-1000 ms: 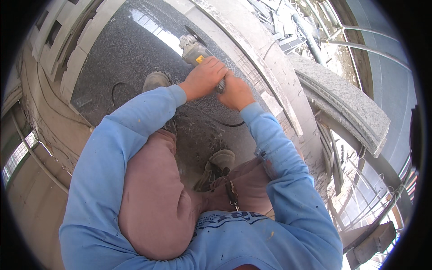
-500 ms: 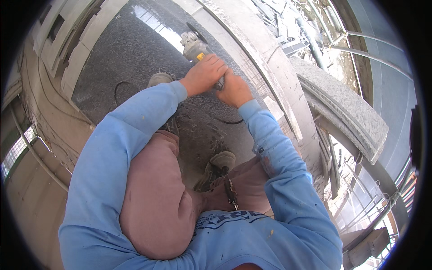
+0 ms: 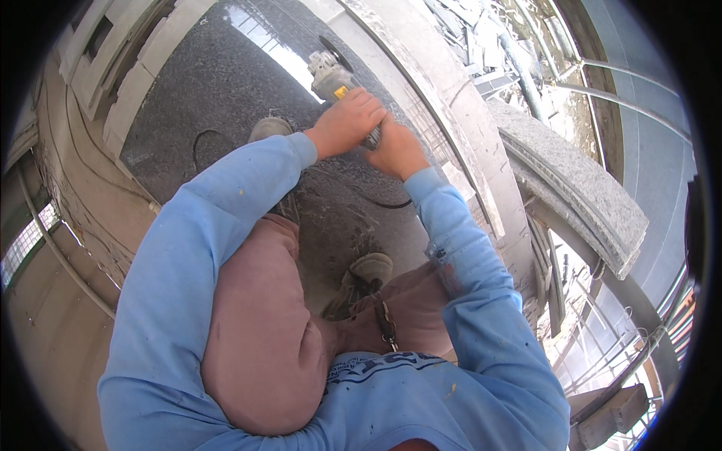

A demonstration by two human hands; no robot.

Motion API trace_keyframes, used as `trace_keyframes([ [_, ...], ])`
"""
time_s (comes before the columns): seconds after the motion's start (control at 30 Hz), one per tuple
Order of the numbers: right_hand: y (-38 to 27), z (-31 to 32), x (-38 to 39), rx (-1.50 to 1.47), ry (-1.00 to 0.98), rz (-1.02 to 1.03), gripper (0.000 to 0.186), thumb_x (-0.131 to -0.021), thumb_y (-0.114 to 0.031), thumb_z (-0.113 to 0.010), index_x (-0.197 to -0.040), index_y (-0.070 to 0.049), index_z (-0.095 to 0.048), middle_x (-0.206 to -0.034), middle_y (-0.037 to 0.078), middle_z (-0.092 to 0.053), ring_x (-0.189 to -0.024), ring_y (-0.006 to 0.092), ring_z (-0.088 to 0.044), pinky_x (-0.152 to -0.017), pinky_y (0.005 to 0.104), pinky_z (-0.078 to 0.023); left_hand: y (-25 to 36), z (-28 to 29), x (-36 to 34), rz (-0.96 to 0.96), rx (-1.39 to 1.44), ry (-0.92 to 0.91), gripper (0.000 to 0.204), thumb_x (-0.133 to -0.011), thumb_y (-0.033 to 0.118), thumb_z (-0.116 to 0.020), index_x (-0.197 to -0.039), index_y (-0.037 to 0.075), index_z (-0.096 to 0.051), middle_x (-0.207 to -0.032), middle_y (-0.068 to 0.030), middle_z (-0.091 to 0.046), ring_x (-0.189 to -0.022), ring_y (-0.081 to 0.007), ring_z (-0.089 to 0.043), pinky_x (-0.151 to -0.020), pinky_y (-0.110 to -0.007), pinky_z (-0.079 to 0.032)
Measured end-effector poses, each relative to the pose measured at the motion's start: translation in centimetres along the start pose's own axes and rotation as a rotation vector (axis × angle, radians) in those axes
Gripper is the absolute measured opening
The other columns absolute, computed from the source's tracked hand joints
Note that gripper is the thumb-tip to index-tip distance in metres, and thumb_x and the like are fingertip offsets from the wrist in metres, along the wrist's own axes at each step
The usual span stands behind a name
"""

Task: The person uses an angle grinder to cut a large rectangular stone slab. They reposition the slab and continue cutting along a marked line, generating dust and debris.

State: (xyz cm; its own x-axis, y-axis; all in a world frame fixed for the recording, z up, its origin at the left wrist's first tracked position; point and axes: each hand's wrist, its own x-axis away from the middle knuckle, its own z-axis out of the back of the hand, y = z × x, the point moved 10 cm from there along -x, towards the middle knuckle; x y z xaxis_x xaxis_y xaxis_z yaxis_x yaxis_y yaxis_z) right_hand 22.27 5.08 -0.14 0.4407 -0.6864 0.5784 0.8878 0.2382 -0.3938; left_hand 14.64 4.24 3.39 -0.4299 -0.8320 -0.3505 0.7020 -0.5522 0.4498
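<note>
The left hand [image 3: 347,124] and right hand [image 3: 398,150] grip an angle grinder [image 3: 329,78] over a polished dark stone slab [image 3: 195,90]; the disc [image 3: 337,52] lies near the slab's right edge, broad surface extending left.

light blue sleeves [image 3: 233,192], brownish-pink trousers [image 3: 259,338], speckled dark-grey slab [image 3: 203,98], grey grinder [image 3: 329,77] with a yellow patch [image 3: 341,92].

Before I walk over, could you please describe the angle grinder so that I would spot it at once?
Find the large, dark, glossy stone slab in the view's upper part. Over its right side, the left hand and the right hand together grip the angle grinder. Its grey body, yellow patch and round dark disc set it apart from the stone.
</note>
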Motion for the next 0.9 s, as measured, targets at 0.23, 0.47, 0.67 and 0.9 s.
trace_keyframes([
  [0.23, 1.6, 0.0, 2.2, -0.014, -0.023, -0.006, 0.066, -0.078, -0.025, -0.082, -0.126, 0.005, -0.049, -0.1, 0.029, -0.071, -0.098, 0.047, -0.069, -0.087, 0.052, -0.056, 2.2, -1.1, -0.1, 0.031, 0.036, -0.054, 0.034, -0.073, -0.001, -0.068, -0.106, 0.001, -0.062, -0.105, -0.0144, -0.062, -0.109, -0.0348, -0.059, -0.106, -0.047, -0.044],
  [0.47, 2.2, 0.4, 3.8, -0.003, -0.008, -0.023, 0.057, -0.076, -0.016, -0.082, -0.121, 0.003, -0.052, -0.103, 0.026, -0.073, -0.1, 0.0423, -0.071, -0.087, 0.048, -0.059, 3.8, -1.4, -0.4, 0.033, 0.078, -0.057, 0.033, -0.074, -0.001, -0.068, -0.107, 0.001, -0.062, -0.106, -0.0141, -0.061, -0.11, -0.0349, -0.059, -0.108, -0.048, -0.043],
  [0.67, 2.5, 0.4, 4.2, -0.014, -0.033, -0.056, 0.056, -0.076, -0.016, -0.081, -0.12, 0.003, -0.052, -0.103, 0.027, -0.073, -0.1, 0.043, -0.071, -0.087, 0.0488, -0.058, 4.3, -1.5, -0.4, 0.022, 0.092, -0.055, 0.035, -0.073, 0.0, -0.069, -0.107, 0.001, -0.061, -0.107, -0.0139, -0.061, -0.11, -0.0345, -0.059, -0.11, -0.049, -0.042],
  [0.9, 2.4, -0.2, 3.8, -0.047, -0.019, -0.044, 0.056, -0.076, -0.016, -0.079, -0.12, 0.005, -0.051, -0.102, 0.029, -0.072, -0.1, 0.0451, -0.07, -0.087, 0.0506, -0.057, 3.8, -1.7, 0.1, 0.019, 0.058, -0.079, 0.034, -0.074, 0.003, -0.069, -0.107, 0.001, -0.062, -0.105, -0.0136, -0.061, -0.109, -0.034, -0.059, -0.109, -0.047, -0.043],
])
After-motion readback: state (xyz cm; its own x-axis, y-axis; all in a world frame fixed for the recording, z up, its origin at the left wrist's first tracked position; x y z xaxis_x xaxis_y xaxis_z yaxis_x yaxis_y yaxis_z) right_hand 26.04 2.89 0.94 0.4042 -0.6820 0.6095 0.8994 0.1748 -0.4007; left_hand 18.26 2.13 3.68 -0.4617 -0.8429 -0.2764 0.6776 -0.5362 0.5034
